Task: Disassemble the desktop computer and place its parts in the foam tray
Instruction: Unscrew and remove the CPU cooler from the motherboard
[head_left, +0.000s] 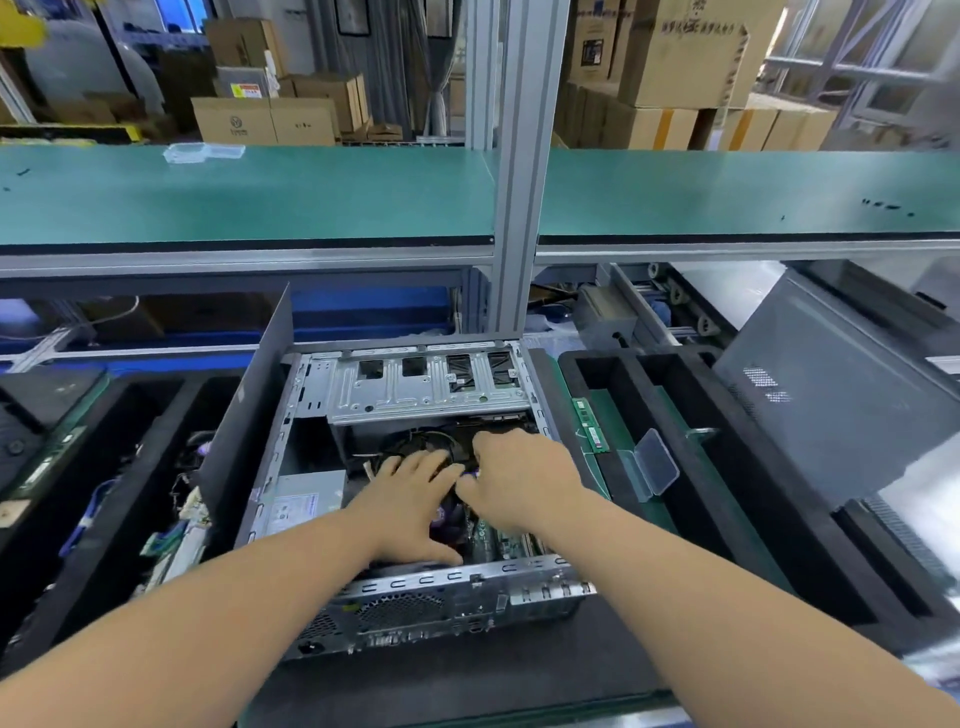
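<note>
A: Left hand (415, 499): inside the open computer case (415, 519), fingers spread fairly flat over the black cooling fan (415, 447), thumb lying toward the rear wall. Holding nothing that can be seen; it seems to press or steady.

B: Right hand (511, 478)?

A: Just beside the left, fingertips nearly touching it, knuckles up, fingers curled down at the fan's right edge. Whether they pinch a clip, a screw or a cable cannot be told; the fingertips are hidden.

B: Case, position?

A: Lying on its side on the dark tabletop (467, 686), open side up, rear ports toward the person. Metal drive cage (426, 389) at the far end, power supply (301, 504) at the left, circuit board (498, 540) under the hands.

B: Foam tray?

A: Foam tray (691, 447) right of the case, touching or almost. One memory stick (589, 423) already in a slot; a small clear plastic box (655, 462) stands open further right. Another dark tray (104, 467) at the left holds cables and boards.

B: Step in hand, by judgement?

A: Freeing the fan from the board. Advice: release every fastener evenly, unplug its lead first, lift straight up without twisting, keep fingers off the board below, then carry it level to a free slot on the right.
</note>
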